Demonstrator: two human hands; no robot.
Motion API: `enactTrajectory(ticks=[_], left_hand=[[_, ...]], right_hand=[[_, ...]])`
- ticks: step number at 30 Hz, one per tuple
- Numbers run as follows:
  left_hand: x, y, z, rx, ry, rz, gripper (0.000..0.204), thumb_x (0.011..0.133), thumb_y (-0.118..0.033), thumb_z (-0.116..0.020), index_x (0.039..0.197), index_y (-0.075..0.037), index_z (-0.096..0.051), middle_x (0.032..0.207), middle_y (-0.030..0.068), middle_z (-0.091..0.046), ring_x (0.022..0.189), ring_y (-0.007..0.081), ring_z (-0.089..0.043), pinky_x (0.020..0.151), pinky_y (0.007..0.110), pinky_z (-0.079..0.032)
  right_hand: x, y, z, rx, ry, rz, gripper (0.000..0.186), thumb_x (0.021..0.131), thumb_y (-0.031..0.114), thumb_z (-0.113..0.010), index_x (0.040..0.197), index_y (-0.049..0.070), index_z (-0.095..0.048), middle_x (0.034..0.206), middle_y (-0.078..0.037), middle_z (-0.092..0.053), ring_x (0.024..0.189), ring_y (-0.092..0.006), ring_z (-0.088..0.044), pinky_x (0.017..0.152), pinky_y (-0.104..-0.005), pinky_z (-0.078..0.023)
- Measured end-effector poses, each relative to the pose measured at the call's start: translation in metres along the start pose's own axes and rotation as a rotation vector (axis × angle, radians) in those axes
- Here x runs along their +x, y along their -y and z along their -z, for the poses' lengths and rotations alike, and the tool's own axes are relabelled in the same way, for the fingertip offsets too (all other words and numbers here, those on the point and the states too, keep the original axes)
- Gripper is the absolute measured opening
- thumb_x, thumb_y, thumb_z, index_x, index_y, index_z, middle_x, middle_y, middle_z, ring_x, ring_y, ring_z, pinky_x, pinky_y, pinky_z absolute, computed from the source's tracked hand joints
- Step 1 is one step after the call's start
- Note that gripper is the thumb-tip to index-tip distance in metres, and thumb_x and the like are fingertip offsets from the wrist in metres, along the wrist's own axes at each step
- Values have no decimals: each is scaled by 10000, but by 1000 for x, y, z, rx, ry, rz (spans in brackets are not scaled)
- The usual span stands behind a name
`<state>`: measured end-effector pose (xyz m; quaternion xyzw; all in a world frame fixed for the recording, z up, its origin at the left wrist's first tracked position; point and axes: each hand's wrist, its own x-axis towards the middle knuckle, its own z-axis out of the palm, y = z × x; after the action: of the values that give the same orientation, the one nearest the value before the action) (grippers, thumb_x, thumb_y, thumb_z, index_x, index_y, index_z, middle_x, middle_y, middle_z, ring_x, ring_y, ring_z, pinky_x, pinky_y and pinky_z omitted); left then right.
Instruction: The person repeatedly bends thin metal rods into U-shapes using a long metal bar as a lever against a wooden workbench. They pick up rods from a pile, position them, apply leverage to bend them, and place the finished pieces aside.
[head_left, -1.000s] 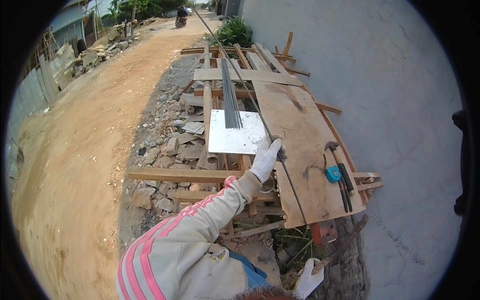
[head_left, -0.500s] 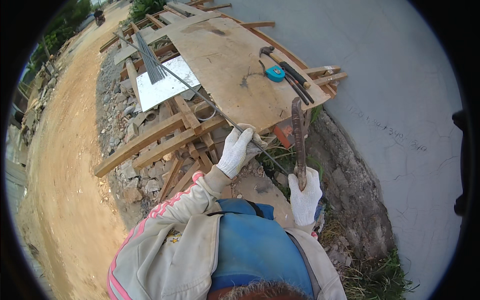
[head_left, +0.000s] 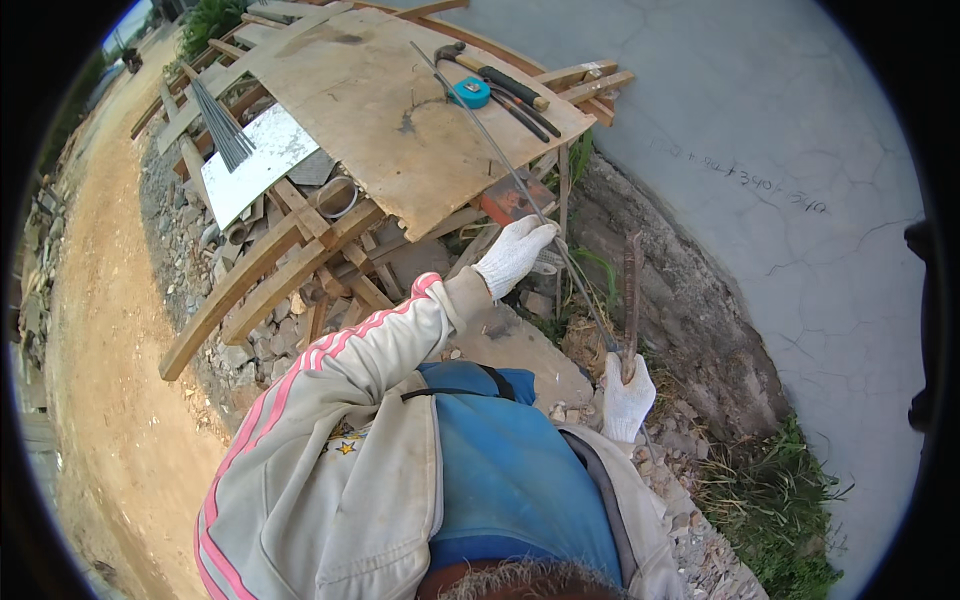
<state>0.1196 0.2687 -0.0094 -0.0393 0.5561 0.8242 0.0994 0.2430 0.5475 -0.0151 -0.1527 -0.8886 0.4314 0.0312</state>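
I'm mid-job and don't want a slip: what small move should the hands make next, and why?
The right hand should probably settle the rusty bar against the thin metal rod: the left hand grips the rod, the right holds the bar, and both converge near the right hand, though contact is unclear.

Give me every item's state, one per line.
Left hand, gloved, closed on metal rod
Right hand, gloved, gripping rust-brown bar
Metal rod, slanted
Rust-brown bar, held
Claw hammer, lying on plywood
Tape measure, resting on plywood
Black-handled tool, lying, handles slightly apart
Rod bundle, partly over white board
Jacket, worn open
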Motion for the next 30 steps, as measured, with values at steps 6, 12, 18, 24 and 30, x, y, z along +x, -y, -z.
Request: enactTrajectory(ticks=[6, 12, 18, 24, 30], left_hand=[[17, 24, -21, 29, 2, 60, 385, 1113, -285, -573, 1325, 35, -594, 1156, 131, -713, 949, 209, -758, 776, 338, -631], [14, 33, -19, 170, 39, 130, 386, 1105, -280, -586, 1295, 53, -635, 1118, 124, -729, 945, 185, -735, 756, 343, -627], [-3, -7, 9, 576, 18, -117, 352, 1099, -296, -607, 1151, 37, -707, 890, 87, -741, 735, 156, -710, 720, 330, -600], [41, -54, 90, 950, -550, -633, 383, 1031, -390, -645, 1231, -70, -707, 1168, 197, -740, 1120, 409, -708, 970, 483, -551], [110, -65, 167, 1486, -609, -530, 424, 995, -412, -654, 1293, -114, -695, 1304, 138, -663, 1285, 362, -599, 1051, 509, -478]], right_hand=[[14, -22, 24, -229, -80, 162, 278, 976, 318, -783, 990, 53, -699, 721, -115, -542, 647, -251, -480, 656, -359, -468], [27, -27, 36, -323, -52, 225, 324, 966, 336, -781, 918, 46, -644, 720, -154, -545, 639, -304, -466, 648, -376, -471], [28, -18, 36, -310, 10, 180, 335, 966, 333, -771, 888, 45, -618, 715, -163, -530, 641, -310, -465, 649, -387, -471], [17, 0, 37, -328, 21, 173, 289, 973, 325, -764, 951, 48, -685, 735, -132, -619, 656, -259, -582, 681, -377, -503], [20, 29, 16, -313, 4, 185, 290, 973, 334, -756, 961, 52, -686, 727, -141, -636, 650, -274, -640, 665, -386, -514]])
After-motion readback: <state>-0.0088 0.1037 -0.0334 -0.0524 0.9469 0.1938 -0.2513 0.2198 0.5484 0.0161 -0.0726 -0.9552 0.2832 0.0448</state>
